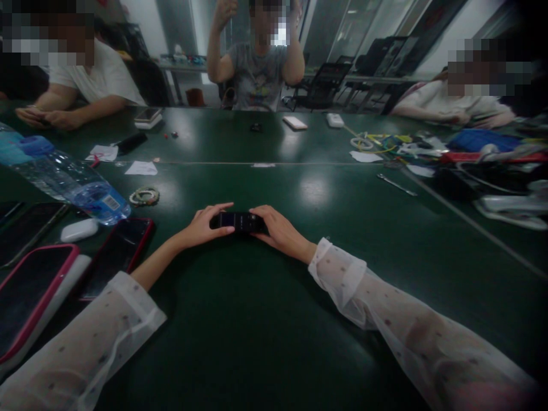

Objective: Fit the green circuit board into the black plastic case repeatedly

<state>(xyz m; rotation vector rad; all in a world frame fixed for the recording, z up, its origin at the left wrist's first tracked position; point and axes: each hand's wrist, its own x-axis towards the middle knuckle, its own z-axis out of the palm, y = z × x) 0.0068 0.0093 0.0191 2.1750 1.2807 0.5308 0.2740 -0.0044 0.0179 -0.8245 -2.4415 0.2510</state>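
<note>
A small black device with a screen (241,221) is held sideways between my two hands, low over the green table (240,319). Faint light marks show on its face; its exact kind I cannot make out. My left hand (204,226) grips the left end, thumb along the near edge and a finger stretched past the far edge. Around the right end, my right hand (280,229) is closed, with fingers on top and thumb in front. The device's two ends are partly covered by my fingers. Sheer, spotted white sleeves cover both forearms.
Left of me lie a water bottle (72,177), a white earbud case (79,230), a red-edged phone (120,251) and a pink-framed phone (34,297). A beaded bracelet (144,196) lies beyond. At right are a wrench (396,185) and tangled cables (385,144). Several people sit around the table.
</note>
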